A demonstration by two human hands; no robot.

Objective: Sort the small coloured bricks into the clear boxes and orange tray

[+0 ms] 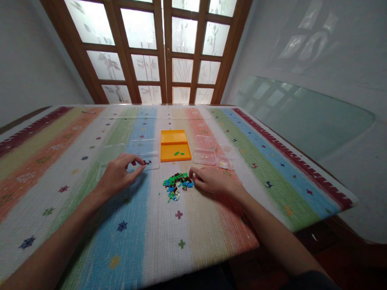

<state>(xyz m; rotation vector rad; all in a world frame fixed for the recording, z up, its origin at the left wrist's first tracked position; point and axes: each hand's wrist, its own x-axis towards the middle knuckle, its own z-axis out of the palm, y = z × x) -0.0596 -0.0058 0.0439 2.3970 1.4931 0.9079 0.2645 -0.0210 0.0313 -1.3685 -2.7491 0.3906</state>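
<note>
Head view: right fingers point(197, 172) border the brick pile point(176, 180).

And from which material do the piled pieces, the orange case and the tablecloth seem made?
Piled pieces: probably plastic, from their bright, even colours; finish unclear.
Orange case: likely smooth plastic, with uniform colour and thin rims.
Tablecloth: perhaps woven fabric, matte, with gridded texture.

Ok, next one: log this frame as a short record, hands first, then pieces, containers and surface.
Left hand: the left hand is by the dark pieces in a clear box; grip unclear
Right hand: the right hand is at the right edge of the pile; grip unclear
Pile colors: mainly green, blue, dark brown, whitish
Orange case: open, two green pieces in the near half
Surface: striped tablecloth
</note>
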